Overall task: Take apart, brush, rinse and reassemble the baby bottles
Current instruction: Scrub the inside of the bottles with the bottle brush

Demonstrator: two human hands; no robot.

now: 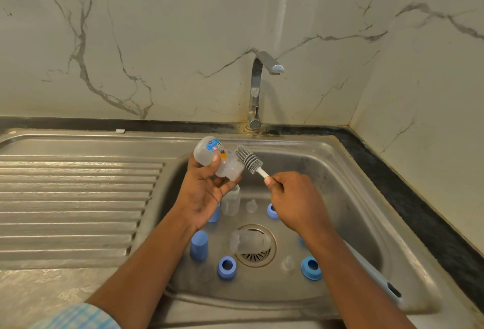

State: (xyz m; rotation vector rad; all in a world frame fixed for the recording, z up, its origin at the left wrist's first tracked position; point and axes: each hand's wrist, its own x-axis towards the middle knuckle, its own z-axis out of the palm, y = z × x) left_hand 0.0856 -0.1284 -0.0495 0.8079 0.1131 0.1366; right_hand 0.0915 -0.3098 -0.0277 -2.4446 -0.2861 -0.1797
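My left hand (203, 192) holds a clear baby bottle (209, 152) with a cartoon print, tilted over the sink, its mouth pointing lower right. My right hand (293, 200) grips the white handle of a grey silicone bottle brush (248, 160); the bristle head lies against the bottle's outside near its neck. In the sink basin (327, 197) another clear bottle (248, 242) lies on the drain and a third (231, 201) stands behind my left hand. Blue caps (199, 246), blue collar rings (226, 267) (311, 268) and clear teats (251, 205) are scattered on the basin floor.
A steel tap (258, 88) stands at the back of the sink, spout pointing right, no water running. A ribbed drainboard (73, 197) stretches to the left. Marble walls close in behind and to the right. A pale blue handle (372, 268) leans along the basin's right side.
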